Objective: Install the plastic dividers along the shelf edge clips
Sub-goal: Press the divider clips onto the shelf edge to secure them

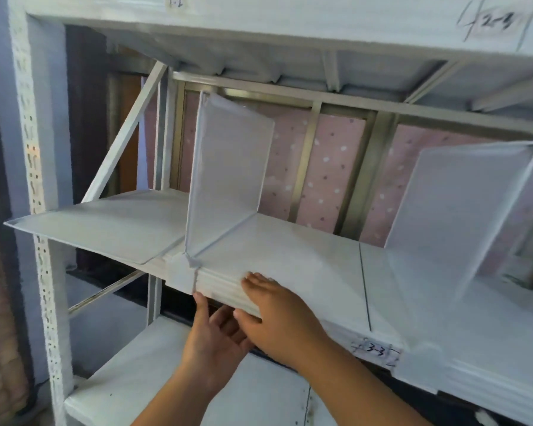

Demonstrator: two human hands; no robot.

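A translucent plastic divider [231, 167] stands upright on the white middle shelf [305, 265], its front foot seated in a white clip [183, 272] on the shelf's front edge. A second divider [462, 210] stands further right, behind another front clip [422, 361]. A third flat sheet [105, 229] lies on the shelf's left end and overhangs it. My left hand [216, 336] is below the shelf edge, fingers apart, fingertips touching the underside near the clip. My right hand [277, 312] lies over the front edge just right of the clip, fingers on the shelf top.
A perforated white upright post [40, 241] frames the rack's left side, with a diagonal brace [126, 133] behind. The upper shelf [290, 29] hangs close overhead. A lower shelf [228, 388] lies beneath my arms. A label reading 3-3 [376, 350] is stuck on the front edge.
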